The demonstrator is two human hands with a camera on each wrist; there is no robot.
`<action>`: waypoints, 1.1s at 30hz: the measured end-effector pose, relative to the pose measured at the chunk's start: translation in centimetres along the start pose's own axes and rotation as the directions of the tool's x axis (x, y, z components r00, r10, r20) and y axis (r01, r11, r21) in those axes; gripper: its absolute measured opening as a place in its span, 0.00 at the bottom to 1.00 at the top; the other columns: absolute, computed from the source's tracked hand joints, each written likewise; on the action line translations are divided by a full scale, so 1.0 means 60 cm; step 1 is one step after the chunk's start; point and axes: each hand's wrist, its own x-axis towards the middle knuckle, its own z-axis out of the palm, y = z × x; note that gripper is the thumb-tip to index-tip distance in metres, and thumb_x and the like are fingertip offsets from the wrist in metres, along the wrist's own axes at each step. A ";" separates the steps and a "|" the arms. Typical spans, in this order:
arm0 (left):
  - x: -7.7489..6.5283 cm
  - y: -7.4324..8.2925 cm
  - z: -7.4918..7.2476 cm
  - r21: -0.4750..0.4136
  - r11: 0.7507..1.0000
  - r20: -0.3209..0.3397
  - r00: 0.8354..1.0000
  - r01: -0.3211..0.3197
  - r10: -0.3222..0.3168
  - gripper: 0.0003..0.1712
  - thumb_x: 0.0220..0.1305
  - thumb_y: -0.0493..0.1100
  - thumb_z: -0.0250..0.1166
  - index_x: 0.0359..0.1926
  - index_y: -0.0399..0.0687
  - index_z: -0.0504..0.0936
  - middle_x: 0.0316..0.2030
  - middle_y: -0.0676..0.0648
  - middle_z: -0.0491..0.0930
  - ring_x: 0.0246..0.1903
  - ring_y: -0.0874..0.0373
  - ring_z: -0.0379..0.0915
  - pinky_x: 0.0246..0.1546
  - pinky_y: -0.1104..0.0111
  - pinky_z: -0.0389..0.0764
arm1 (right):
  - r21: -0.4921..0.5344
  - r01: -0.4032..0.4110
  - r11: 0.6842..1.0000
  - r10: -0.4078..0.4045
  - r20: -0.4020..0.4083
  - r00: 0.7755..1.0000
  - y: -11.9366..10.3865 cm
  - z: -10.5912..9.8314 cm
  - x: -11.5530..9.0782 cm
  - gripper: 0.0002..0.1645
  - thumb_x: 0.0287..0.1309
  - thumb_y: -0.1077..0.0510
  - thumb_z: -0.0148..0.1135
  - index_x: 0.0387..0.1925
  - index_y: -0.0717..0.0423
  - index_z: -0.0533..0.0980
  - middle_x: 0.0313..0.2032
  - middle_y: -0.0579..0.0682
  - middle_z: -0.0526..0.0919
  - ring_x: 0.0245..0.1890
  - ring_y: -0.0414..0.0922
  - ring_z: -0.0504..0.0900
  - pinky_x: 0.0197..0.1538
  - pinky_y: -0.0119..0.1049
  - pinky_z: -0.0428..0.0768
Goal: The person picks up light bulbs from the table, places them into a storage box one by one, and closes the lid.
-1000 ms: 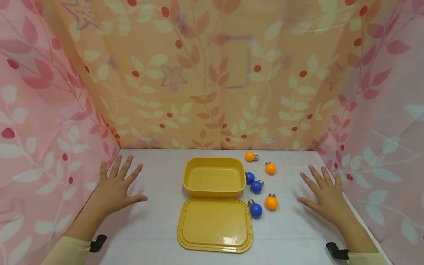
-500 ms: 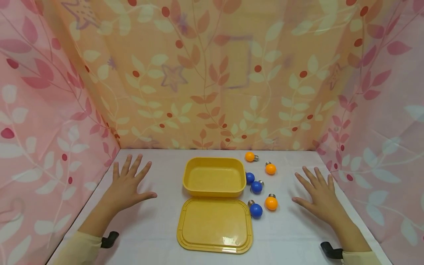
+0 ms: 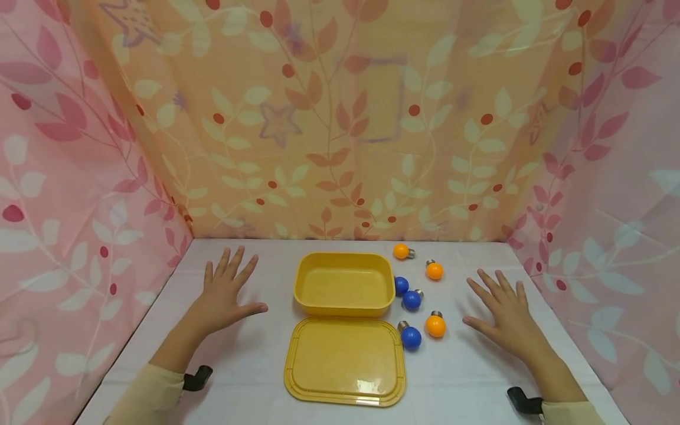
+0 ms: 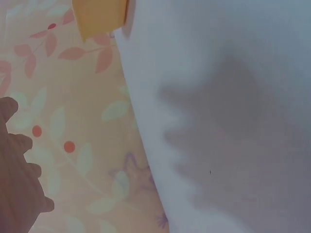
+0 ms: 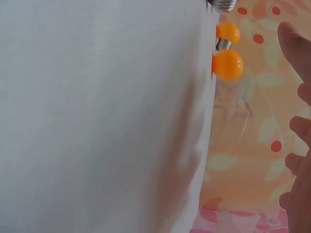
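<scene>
My left hand (image 3: 223, 295) hovers over the table left of a yellow plastic box (image 3: 344, 311), fingers spread and nothing held. On the other side, my right hand (image 3: 504, 316) is also spread and holds nothing, to the right of several small light bulbs. Orange bulbs lie at the back (image 3: 401, 251), a little nearer (image 3: 434, 271) and in front (image 3: 435, 326). Blue bulbs lie by the box's right side (image 3: 401, 285), just in front of that one (image 3: 411, 300) and by the lid's corner (image 3: 411, 337). The yellow lid (image 3: 344, 361) lies flat before the box.
A white cloth (image 3: 244, 378) covers the table. Patterned fabric hangs behind as an orange-tinted back wall (image 3: 329, 118), with pink side walls at left (image 3: 79, 195) and right (image 3: 621, 195). In the left wrist view a hand's shadow falls on the cloth.
My left hand has moved right, toward the box. My right hand has shifted slightly left, toward the bulbs. Box, lid and bulbs have stayed in place.
</scene>
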 end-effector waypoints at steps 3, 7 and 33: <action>0.005 0.005 0.008 -0.051 0.999 0.009 1.000 0.003 -0.002 0.67 0.53 0.78 0.67 0.83 0.58 0.47 0.82 0.39 0.34 0.80 0.36 0.18 0.72 0.31 0.21 | 0.012 -0.004 1.000 0.004 -0.007 1.000 -0.002 0.002 0.003 0.55 0.51 0.36 0.76 0.77 0.45 0.64 0.77 0.59 0.61 0.77 0.68 0.50 0.75 0.71 0.26; 0.012 0.012 0.020 -0.114 0.993 0.013 1.000 0.002 0.000 0.66 0.53 0.75 0.70 0.83 0.57 0.47 0.82 0.39 0.34 0.80 0.36 0.20 0.72 0.30 0.25 | 0.034 -0.027 0.999 0.027 -0.001 1.000 -0.005 0.004 0.008 0.54 0.52 0.38 0.76 0.77 0.45 0.64 0.76 0.60 0.63 0.76 0.68 0.52 0.75 0.72 0.28; 0.046 0.071 0.094 -0.608 0.786 0.082 0.993 0.116 -0.082 0.60 0.62 0.59 0.73 0.83 0.60 0.44 0.83 0.48 0.39 0.81 0.41 0.32 0.75 0.33 0.43 | 0.410 -0.225 0.884 0.167 0.173 0.971 -0.026 0.026 0.025 0.42 0.63 0.48 0.72 0.74 0.49 0.67 0.75 0.61 0.64 0.76 0.69 0.53 0.73 0.77 0.46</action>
